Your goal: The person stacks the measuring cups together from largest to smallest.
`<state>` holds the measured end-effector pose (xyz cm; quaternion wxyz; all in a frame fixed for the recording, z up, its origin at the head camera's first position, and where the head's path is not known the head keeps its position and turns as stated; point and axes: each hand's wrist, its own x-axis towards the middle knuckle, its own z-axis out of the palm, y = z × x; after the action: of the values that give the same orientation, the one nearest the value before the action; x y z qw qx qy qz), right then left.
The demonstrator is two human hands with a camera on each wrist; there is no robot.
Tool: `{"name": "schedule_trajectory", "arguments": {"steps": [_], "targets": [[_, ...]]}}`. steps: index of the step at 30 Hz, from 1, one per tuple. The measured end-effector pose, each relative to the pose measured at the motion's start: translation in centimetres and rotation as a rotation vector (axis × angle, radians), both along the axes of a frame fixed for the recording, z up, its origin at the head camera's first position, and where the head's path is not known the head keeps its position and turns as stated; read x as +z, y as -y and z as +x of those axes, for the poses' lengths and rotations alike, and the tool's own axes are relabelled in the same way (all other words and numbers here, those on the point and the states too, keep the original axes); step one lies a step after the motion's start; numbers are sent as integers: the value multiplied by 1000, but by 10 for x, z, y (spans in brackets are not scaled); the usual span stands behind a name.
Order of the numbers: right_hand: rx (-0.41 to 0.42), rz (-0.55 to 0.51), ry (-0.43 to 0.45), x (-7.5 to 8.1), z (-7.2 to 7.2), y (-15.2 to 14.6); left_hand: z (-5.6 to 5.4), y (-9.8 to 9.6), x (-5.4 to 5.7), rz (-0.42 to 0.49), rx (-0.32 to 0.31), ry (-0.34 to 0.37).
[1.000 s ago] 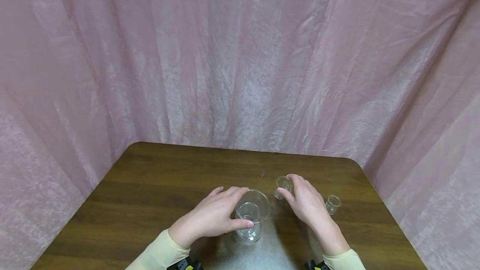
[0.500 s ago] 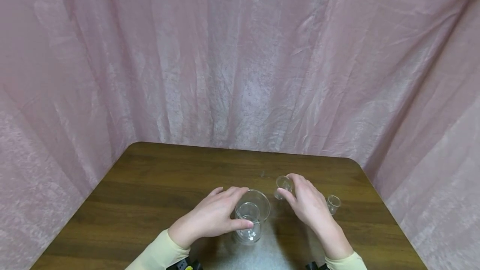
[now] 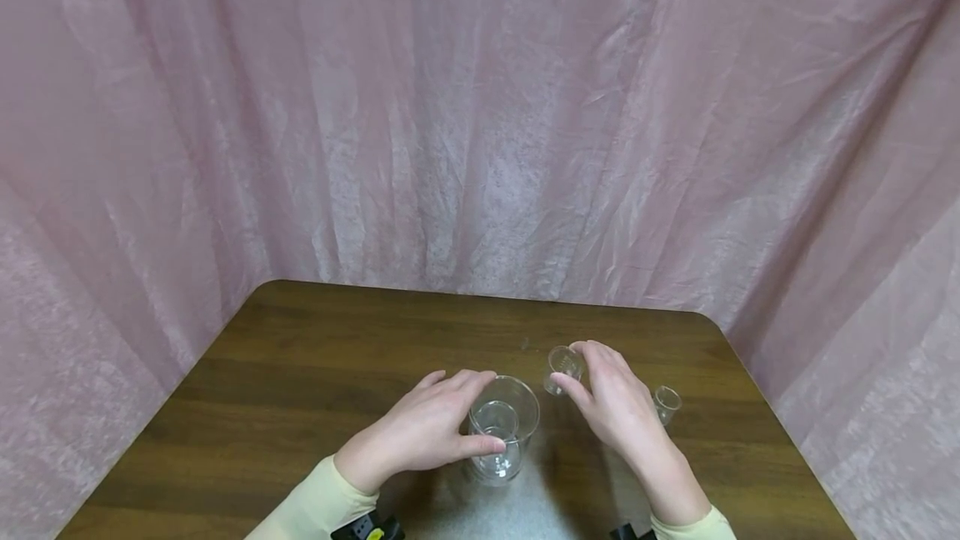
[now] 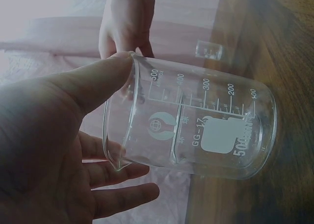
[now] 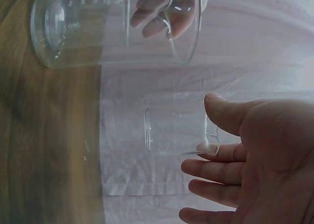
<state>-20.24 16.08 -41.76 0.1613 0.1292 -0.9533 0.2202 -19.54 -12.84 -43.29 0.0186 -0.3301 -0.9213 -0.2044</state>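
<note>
My left hand [image 3: 431, 423] grips the rim of a large glass beaker [image 4: 216, 116] marked 500 ml, thumb on the near side and fingers on the far side. Nested inside it stands a smaller beaker [image 3: 497, 422], whose rim shows partway up the wall. To the right, my right hand [image 3: 615, 398] pinches a small clear beaker [image 5: 179, 131] near its top between thumb and index finger, the other fingers extended. In the right wrist view this beaker hangs above the tabletop. Another small beaker [image 3: 667, 402] stands right of my right wrist, partly hidden by it.
The brown wooden table [image 3: 300, 357] has rounded far corners. A pink curtain [image 3: 480, 148] hangs behind it and along both sides. A faint clear speck [image 3: 525, 343] shows on the wood beyond the large beaker; its kind cannot be told.
The right hand and its small beaker have shifted slightly left and away from me. The left hand keeps its grip on the large beaker. The view has tilted a little.
</note>
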Motion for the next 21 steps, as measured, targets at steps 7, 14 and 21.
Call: {"name": "schedule_trajectory", "arguments": {"steps": [7,14,21], "targets": [[7,1,-20,5,4,2,-1,0,-1,0,-7,-6],[17,-17,-11,10,7,2,-1,0,0,2,-8,-12],[23,-26,-8,14,11,4,0,0,0,-1,-10,-12]]}}
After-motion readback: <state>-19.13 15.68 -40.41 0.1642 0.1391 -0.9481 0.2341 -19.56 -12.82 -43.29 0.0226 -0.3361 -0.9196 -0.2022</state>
